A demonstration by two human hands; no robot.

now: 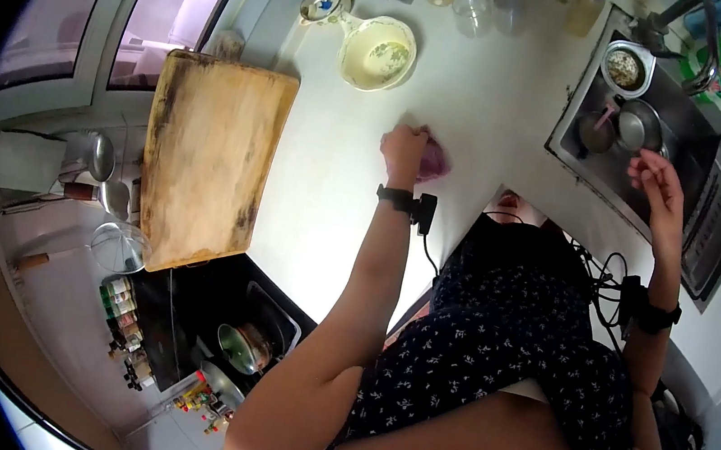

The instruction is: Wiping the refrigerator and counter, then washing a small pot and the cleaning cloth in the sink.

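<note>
My left hand (403, 152) is closed on a bunched purple cloth (434, 161), which lies against the white countertop (471, 110). Part of the cloth is hidden under the fingers. Over the near side of the steel sink (642, 187) hangs my right hand (660, 182), fingers apart and loosely bent, with nothing seen in it. Beyond its fingertips a small metal pot (640, 125) sits in the basin, beside a dark round pan (595, 133) with a pink-handled utensil across it.
A worn wooden cutting board (215, 158) leans at the left, near the black stove (177, 317) with a pot (238, 349). A cream bowl with a handle (377, 53) stands at the back. The faucet (705, 45) arches over the sink. Cables hang from both wrists.
</note>
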